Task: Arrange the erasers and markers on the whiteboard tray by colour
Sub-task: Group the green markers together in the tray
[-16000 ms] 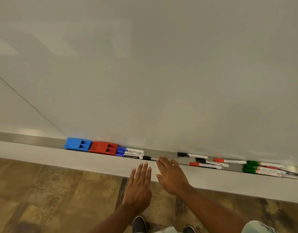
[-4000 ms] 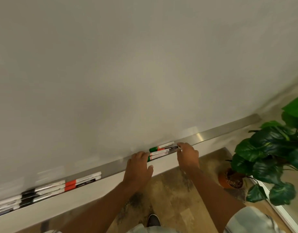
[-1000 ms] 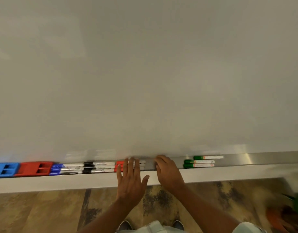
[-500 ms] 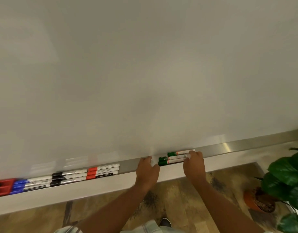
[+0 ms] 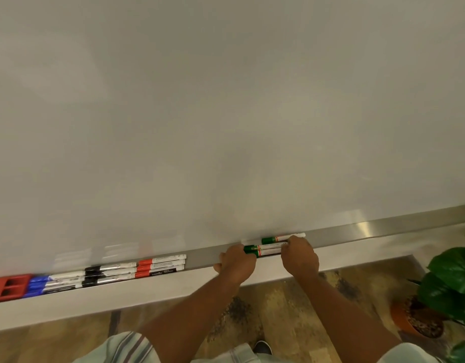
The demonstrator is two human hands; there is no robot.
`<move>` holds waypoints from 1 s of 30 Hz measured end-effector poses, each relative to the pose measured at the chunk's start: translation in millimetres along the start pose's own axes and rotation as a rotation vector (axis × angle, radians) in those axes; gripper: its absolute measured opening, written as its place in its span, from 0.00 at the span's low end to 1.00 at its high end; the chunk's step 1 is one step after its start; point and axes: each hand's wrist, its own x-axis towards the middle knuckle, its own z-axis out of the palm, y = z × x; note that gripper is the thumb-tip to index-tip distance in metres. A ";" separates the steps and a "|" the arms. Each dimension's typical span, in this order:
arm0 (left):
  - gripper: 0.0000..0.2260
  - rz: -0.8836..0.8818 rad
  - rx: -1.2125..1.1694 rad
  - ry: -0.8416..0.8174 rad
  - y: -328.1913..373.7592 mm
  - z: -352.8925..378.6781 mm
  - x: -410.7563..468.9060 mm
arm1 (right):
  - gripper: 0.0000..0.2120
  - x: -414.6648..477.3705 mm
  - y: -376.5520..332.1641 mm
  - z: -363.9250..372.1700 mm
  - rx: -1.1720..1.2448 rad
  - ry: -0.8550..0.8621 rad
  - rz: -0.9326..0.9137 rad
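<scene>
Your left hand (image 5: pixel 236 263) and right hand (image 5: pixel 300 255) clamp the green markers (image 5: pixel 269 249); everything to their left looks sorted.

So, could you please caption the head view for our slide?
Left hand and right hand hold green-capped markers on the metal tray.

I'm standing in what looks like an office or meeting room: a wide whiteboard (image 5: pixel 226 113) fills the wall in front of me, with a long metal tray (image 5: pixel 383 227) along its lower edge. The tray holds dry-erase markers (image 5: pixel 110 272) and, further left, a red eraser (image 5: pixel 6 286). A potted plant (image 5: pixel 451 284) stands on the patterned floor (image 5: pixel 278 310) at the right.
</scene>
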 end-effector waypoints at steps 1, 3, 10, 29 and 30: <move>0.12 -0.010 -0.013 0.006 -1.0 -1.9 -1.3 | 0.10 -0.2 0.0 1.4 0.019 -0.004 -0.005; 0.11 -0.021 -0.032 0.021 -2.0 -6.1 -5.1 | 0.11 0.1 1.1 5.8 0.052 -0.001 -0.028; 0.13 -0.084 -0.047 0.077 -27.8 -31.9 -7.9 | 0.07 -13.4 -31.6 31.0 0.193 -0.060 -0.058; 0.36 0.429 0.648 0.220 -107.7 -37.6 -16.1 | 0.04 -52.7 -97.8 72.0 0.277 -0.094 -0.161; 0.37 0.456 0.690 0.210 -110.6 -35.6 -14.0 | 0.04 -53.2 -98.2 71.7 0.287 -0.095 -0.164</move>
